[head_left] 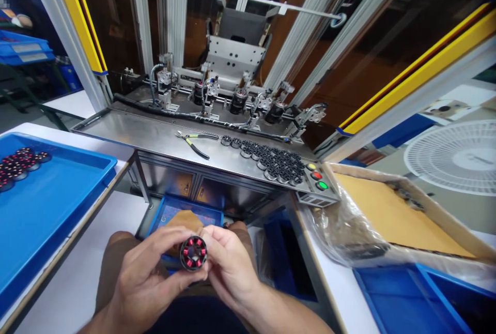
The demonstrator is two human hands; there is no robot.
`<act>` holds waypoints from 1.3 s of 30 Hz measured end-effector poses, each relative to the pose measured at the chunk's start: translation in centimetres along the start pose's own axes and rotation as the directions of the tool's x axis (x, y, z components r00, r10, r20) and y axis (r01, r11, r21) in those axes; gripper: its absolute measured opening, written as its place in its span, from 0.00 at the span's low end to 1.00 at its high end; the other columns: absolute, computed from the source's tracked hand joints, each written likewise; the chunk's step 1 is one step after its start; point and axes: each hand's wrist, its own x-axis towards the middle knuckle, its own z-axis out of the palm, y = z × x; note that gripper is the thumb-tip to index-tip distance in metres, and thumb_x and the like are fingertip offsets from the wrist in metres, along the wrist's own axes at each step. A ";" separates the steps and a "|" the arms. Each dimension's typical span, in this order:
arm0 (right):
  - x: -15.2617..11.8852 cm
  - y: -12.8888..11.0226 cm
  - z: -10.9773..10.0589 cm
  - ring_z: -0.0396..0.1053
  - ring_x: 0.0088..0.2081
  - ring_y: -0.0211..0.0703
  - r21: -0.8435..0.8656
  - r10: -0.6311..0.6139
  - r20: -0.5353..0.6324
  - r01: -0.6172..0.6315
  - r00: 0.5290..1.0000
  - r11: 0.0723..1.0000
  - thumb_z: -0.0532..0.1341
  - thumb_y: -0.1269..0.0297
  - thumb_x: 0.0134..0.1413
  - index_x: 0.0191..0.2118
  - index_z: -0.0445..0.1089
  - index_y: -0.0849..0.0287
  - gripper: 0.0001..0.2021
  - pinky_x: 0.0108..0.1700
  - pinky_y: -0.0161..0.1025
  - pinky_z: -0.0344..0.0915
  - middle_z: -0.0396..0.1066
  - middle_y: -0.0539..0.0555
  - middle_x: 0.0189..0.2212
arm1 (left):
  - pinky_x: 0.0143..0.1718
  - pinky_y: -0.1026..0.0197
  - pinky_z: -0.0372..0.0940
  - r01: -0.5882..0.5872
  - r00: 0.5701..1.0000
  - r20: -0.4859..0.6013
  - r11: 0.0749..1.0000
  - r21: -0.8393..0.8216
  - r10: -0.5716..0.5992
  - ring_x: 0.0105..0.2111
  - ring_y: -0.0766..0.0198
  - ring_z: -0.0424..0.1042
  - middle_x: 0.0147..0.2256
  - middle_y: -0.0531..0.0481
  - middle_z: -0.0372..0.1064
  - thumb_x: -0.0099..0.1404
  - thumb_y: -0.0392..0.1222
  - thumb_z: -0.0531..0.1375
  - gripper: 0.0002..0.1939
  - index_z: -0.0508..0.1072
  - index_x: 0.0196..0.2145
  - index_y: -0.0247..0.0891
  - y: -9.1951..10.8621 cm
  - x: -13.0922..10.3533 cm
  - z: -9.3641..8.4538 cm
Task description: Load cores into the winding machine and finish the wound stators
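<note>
A round motor stator [194,253] with a black rim and red wire windings is held up in front of my lap, its open end facing me. My left hand [149,267] grips it from the left, fingers over the top and thumb beneath. My right hand [229,260] is closed against its right edge, fingers pinched together there; wire ends, if any, are too small to make out. Farther off on the metal bench lie many similar black stators [275,159] in a cluster, with open yellow-and-black cutting pliers [194,142] to their left.
A machine fixture [236,96] holding dark cylindrical parts stands behind the bench. Coloured push buttons [316,175] sit at its right end. A blue tray [70,189] with red-wound stators is at left. A cardboard-lined box [399,215], blue bins [403,292] and a white fan [461,155] are at right.
</note>
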 end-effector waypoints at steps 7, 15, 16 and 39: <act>0.1 0.1 -0.1 0.58 0.14 0.27 -0.019 -0.017 0.004 0.017 1.000 1.000 0.73 0.50 0.45 0.24 0.69 0.64 0.21 0.18 0.27 0.53 0.68 0.47 0.14 | 0.47 0.68 0.70 0.042 0.999 0.007 0.998 -0.041 -0.042 0.42 0.62 0.79 0.42 0.54 0.81 0.53 0.33 0.72 0.27 0.77 0.49 0.51 -0.3 -0.3 -0.1; 0.1 0.1 0.0 0.57 0.14 0.27 -0.044 -0.039 0.020 0.040 0.999 0.998 0.73 0.49 0.44 0.24 0.66 0.63 0.22 0.17 0.27 0.53 0.66 0.46 0.15 | 0.47 0.65 0.71 0.077 0.997 0.011 0.995 -0.062 -0.077 0.42 0.59 0.79 0.42 0.52 0.80 0.54 0.32 0.71 0.25 0.78 0.49 0.50 -0.3 -0.7 -0.3; 0.1 0.2 -0.1 0.57 0.14 0.27 -0.043 -0.045 0.020 0.046 0.999 0.998 0.73 0.49 0.44 0.24 0.66 0.63 0.22 0.17 0.26 0.53 0.66 0.46 0.15 | 0.47 0.65 0.71 0.080 0.997 0.014 0.994 -0.072 -0.079 0.43 0.59 0.79 0.43 0.52 0.80 0.54 0.31 0.71 0.25 0.78 0.49 0.50 -0.4 -0.8 -0.4; -0.9 -6.4 -2.0 0.72 0.30 0.43 -0.491 -0.464 0.783 0.870 0.413 -0.054 0.64 0.67 0.59 0.43 0.71 0.59 0.07 0.33 0.40 0.72 0.73 0.55 0.28 | 0.27 0.67 0.69 0.753 0.620 0.532 0.247 -0.610 -0.577 0.28 0.62 0.78 0.29 0.47 0.79 0.52 0.49 0.73 0.22 0.78 0.43 0.39 0.7 0.4 1.0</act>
